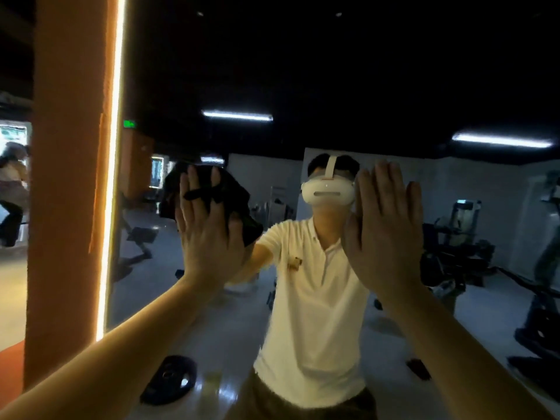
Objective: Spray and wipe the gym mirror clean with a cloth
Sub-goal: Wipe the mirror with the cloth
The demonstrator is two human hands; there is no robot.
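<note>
Far left: orange pillar (69,177), upright, with a lit light strip (112,177) running down its right edge where the mirror (303,71) begins. The mirror fills the rest of the view and reflects a dark gym.

Left hand (209,237) is raised, back toward the camera, with its fingers straight and slightly spread. It presses a dark cloth (236,195) flat against the glass, at about head height in the left part of the mirror. The cloth is bunched and sticks out past the fingertips and to the right of the hand. A thin strand of it lies across the backs of two fingers. The fingers do not curl round it.

Low left in the reflection: a dark weight plate (169,378) flat on the pale floor.

Centre: the reflection of the person, in a white polo shirt (315,313) and a white headset (328,192), both arms lifted.

Right hand (385,231) is up beside the reflected headset, palm to the glass, fingers straight and close together, holding nothing. Cannot tell whether it touches the mirror or is just off it.

Right side of the reflection: dark gym machines (454,247) along a pale wall. Two ceiling tube lights (238,115) glow above, one over the cloth area and one far right.
</note>
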